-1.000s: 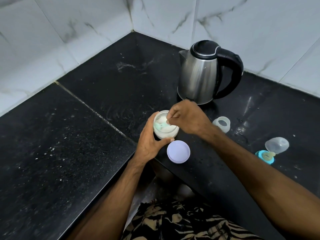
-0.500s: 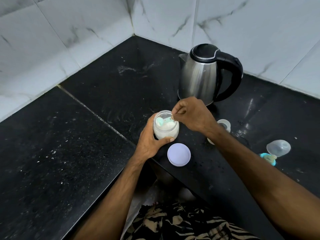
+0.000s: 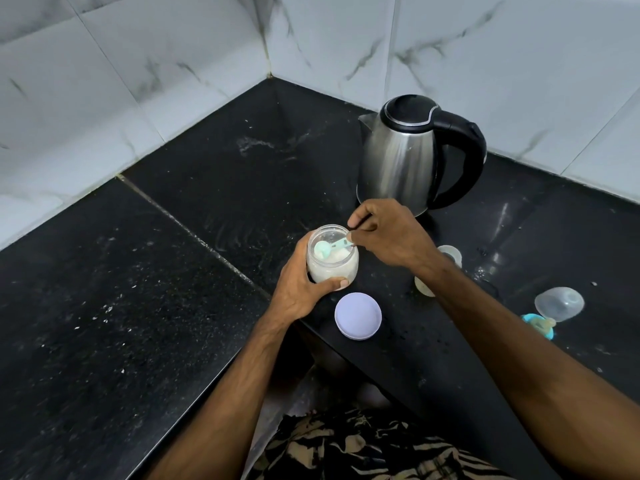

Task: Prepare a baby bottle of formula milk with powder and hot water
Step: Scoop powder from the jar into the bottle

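Note:
My left hand [image 3: 300, 289] grips a clear jar of white formula powder [image 3: 332, 263], held just above the black counter. My right hand [image 3: 388, 233] pinches the handle of a small teal scoop [image 3: 327, 249] whose bowl lies in the jar's mouth over the powder. The jar's lilac lid [image 3: 358, 316] lies flat on the counter below the jar. An open baby bottle [image 3: 448, 256] stands behind my right wrist, mostly hidden. A steel kettle [image 3: 401, 161] with a black handle stands at the back.
A clear bottle cap [image 3: 559, 303] and a teal ring with a teat [image 3: 540, 325] lie at the right. Marble-tiled walls [image 3: 173, 64] close the corner behind the counter [image 3: 104, 323]. The counter's inner edge runs diagonally under my arms.
The scoop has come up from the powder toward the jar's mouth, and my right hand has shifted right and upward. The jar is lifted slightly in my left hand.

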Demonstrator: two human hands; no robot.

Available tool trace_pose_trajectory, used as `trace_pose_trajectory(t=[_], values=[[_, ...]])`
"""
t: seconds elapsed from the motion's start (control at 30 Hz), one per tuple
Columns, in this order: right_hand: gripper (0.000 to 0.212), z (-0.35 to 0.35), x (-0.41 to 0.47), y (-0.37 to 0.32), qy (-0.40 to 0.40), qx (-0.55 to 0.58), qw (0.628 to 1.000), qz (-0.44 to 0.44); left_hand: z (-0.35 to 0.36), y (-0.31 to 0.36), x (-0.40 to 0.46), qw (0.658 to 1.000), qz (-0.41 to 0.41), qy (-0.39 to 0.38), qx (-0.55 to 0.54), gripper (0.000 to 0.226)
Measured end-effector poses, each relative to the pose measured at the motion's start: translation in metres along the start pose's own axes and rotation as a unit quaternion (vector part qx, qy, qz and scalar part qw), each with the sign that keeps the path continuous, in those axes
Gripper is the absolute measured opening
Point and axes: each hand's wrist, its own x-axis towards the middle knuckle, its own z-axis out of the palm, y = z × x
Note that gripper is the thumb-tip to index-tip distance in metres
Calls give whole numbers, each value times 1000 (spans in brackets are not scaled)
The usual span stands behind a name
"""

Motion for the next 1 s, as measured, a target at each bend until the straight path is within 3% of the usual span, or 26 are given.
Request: trace_pose_trajectory(t=[1.0], values=[[10, -10, 0, 10, 49, 57, 997, 18, 0, 0, 0, 1000, 0, -12, 3, 94]])
